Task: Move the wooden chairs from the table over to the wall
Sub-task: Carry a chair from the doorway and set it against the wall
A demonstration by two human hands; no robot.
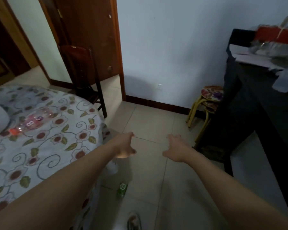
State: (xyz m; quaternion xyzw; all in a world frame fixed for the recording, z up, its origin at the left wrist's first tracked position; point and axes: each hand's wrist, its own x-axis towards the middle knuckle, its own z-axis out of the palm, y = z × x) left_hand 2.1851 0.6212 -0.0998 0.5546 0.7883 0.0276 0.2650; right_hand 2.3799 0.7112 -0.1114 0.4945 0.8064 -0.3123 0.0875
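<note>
A dark wooden chair (83, 75) stands upright at the far side of the round table (45, 143), in front of a brown door. The table wears a floral cloth. Both my arms stretch out over the tiled floor, well short of the chair. My left hand (125, 145) hovers by the table's right edge, fingers spread and holding nothing. My right hand (176, 149) is beside it, fingers apart and empty. The white wall (173, 55) with a dark skirting board lies ahead.
A stack of yellow-legged stools (208, 103) with patterned seats stands by the wall at right. A black cabinet (256, 117) with a red box and clutter fills the right side. A green can (122, 189) lies on the floor. A pink bottle (37, 120) lies on the table.
</note>
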